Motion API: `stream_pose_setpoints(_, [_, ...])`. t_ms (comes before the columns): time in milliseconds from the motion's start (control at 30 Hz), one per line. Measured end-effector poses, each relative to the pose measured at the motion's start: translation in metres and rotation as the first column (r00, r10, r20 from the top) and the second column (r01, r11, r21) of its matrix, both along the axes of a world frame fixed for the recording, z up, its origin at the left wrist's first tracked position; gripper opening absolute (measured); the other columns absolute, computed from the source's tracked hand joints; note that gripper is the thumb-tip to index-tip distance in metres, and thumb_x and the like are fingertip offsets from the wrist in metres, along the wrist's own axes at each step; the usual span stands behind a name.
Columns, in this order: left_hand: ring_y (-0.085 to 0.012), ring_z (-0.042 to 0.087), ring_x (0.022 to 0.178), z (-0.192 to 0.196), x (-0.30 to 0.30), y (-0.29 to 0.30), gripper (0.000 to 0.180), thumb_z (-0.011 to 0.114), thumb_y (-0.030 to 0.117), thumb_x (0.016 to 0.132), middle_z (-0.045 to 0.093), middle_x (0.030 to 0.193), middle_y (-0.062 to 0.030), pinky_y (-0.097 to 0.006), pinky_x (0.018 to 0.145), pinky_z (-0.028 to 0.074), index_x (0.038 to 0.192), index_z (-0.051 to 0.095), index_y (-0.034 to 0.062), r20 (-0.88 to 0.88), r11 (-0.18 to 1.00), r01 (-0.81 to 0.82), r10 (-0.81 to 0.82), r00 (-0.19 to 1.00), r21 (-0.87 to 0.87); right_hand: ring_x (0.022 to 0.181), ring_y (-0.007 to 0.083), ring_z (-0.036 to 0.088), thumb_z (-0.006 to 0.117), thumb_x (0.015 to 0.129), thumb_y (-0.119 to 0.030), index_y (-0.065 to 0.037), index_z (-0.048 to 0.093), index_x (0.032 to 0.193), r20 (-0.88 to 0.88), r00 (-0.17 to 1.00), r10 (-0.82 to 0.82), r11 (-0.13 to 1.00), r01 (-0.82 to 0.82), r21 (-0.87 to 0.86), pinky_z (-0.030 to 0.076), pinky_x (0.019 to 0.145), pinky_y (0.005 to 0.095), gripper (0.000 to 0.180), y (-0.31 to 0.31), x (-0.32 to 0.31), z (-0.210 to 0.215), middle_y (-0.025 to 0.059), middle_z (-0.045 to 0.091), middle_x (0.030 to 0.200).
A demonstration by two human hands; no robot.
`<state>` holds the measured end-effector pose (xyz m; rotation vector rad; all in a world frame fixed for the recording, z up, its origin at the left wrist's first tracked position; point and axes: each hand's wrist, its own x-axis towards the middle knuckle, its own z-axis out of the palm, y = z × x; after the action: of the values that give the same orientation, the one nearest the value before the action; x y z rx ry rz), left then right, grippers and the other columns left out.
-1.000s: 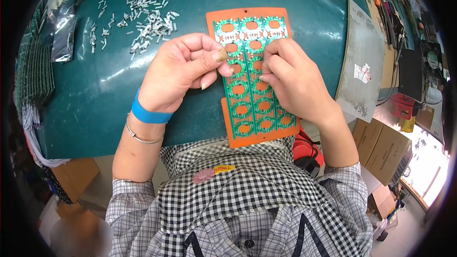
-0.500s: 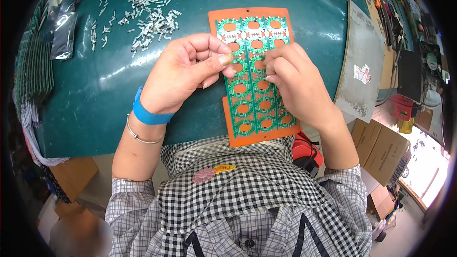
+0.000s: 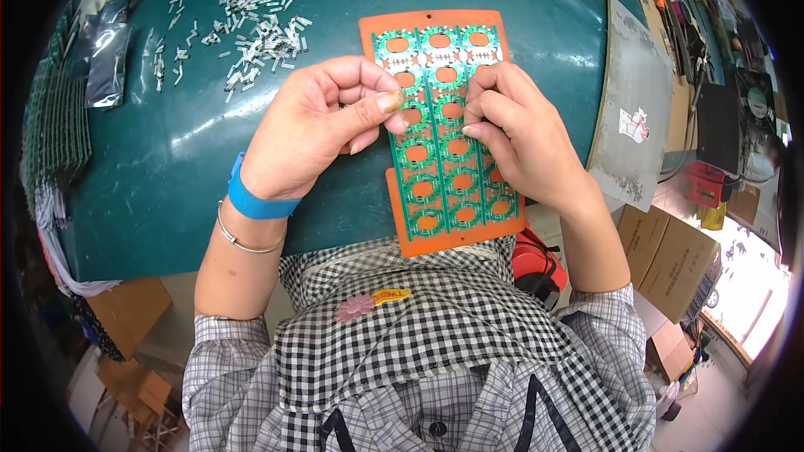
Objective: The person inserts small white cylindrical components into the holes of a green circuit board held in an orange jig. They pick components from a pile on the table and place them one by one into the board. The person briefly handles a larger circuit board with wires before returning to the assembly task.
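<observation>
A dark green work table (image 3: pixel 209 167) is filling most of the view, and an orange carrier plate (image 3: pixel 377 29) is lying on it near the centre, reaching from about 12 o'clock down to the table's near edge at 6 o'clock. A green panel of ring-shaped circuit boards (image 3: pixel 440 159) is sitting flat on that plate in three columns, the orange showing through each round hole. At 3 o'clock of the plate a grey sheet (image 3: pixel 632 92) is leaning off the table edge; at 9 o'clock a stack of green panels (image 3: pixel 54 117) is resting beside a silvery bag (image 3: pixel 109 54). The left hand (image 3: pixel 310 130) is curling at the panel's left edge, thumb and forefinger pinched together over it; whether something small is between them cannot be told. The right hand (image 3: pixel 519 138) is lying bent over the panel's right columns, fingertips pressing on the boards, gripping nothing visible. At 11 o'clock, well apart, a loose scatter of small metal pins (image 3: pixel 251 29) is lying bare on the table
</observation>
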<state>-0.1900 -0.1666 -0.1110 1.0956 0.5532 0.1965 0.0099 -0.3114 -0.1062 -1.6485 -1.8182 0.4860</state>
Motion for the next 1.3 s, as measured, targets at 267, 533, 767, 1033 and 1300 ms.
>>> stream_pose_setpoints(267, [-0.0039, 0.052, 0.063, -0.002, 0.000, -0.001, 0.009, 0.059, 0.009, 0.095, 0.066, 0.081, -0.0065, -0.016, 0.050, 0.036, 0.097, 0.060, 0.0009, -0.006, 1.000, 0.000, 0.000, 1.000, 0.005, 0.088, 0.0297, 0.056, 0.072, 0.072, -0.001, 0.000, 0.054, 0.081, 0.052, 0.999, 0.001, 1.000, -0.002, 0.018, 0.049, 0.074, 0.0376, 0.019, 0.002, 0.000, -0.002, 0.0095, 0.054, 0.094])
stream_pose_setpoints(533, [-0.0031, 0.046, 0.057, 0.000, 0.002, -0.003, 0.014, 0.060, 0.009, 0.093, 0.068, 0.083, -0.0070, -0.017, 0.051, 0.037, 0.101, 0.062, -0.0021, -0.007, 1.000, 0.010, -0.010, 1.000, 0.006, 0.091, 0.0271, 0.058, 0.071, 0.069, 0.000, -0.001, 0.054, 0.088, 0.205, 0.978, 0.039, 0.997, -0.053, 0.059, 0.053, 0.073, 0.0364, 0.025, 0.000, -0.006, -0.003, 0.0089, 0.055, 0.095])
stream_pose_setpoints(767, [-0.0031, 0.045, 0.056, 0.002, 0.002, -0.004, 0.012, 0.058, 0.008, 0.094, 0.068, 0.083, -0.0074, -0.016, 0.050, 0.035, 0.101, 0.062, -0.0016, 0.010, 0.999, 0.015, -0.016, 1.000, 0.031, 0.089, 0.0272, 0.058, 0.071, 0.066, 0.000, -0.001, 0.054, 0.088, 0.202, 0.979, 0.033, 0.997, -0.046, 0.064, 0.052, 0.072, 0.0359, 0.028, 0.001, -0.005, -0.001, 0.0090, 0.054, 0.094])
stream_pose_setpoints(1033, [-0.0027, 0.044, 0.056, 0.003, 0.003, -0.007, 0.011, 0.058, 0.007, 0.094, 0.068, 0.084, -0.0077, -0.016, 0.049, 0.035, 0.100, 0.062, -0.0011, -0.016, 0.999, 0.018, -0.017, 1.000, 0.043, 0.088, 0.0268, 0.057, 0.073, 0.067, 0.000, -0.002, 0.055, 0.086, 0.253, 0.964, 0.080, 0.993, -0.098, 0.059, 0.051, 0.071, 0.0364, 0.027, 0.001, -0.008, -0.001, 0.0085, 0.052, 0.091])
stream_pose_setpoints(1300, [-0.0037, 0.046, 0.059, 0.002, 0.004, -0.011, 0.011, 0.060, 0.008, 0.093, 0.067, 0.083, -0.0070, -0.017, 0.051, 0.037, 0.098, 0.063, -0.0016, -0.007, 0.999, 0.011, -0.010, 1.000, 0.043, 0.082, 0.0261, 0.060, 0.076, 0.067, -0.004, -0.003, 0.060, 0.081, -0.031, 0.999, -0.011, 0.991, 0.014, 0.131, 0.050, 0.068, 0.0350, 0.021, 0.014, -0.012, 0.019, 0.0079, 0.057, 0.089])
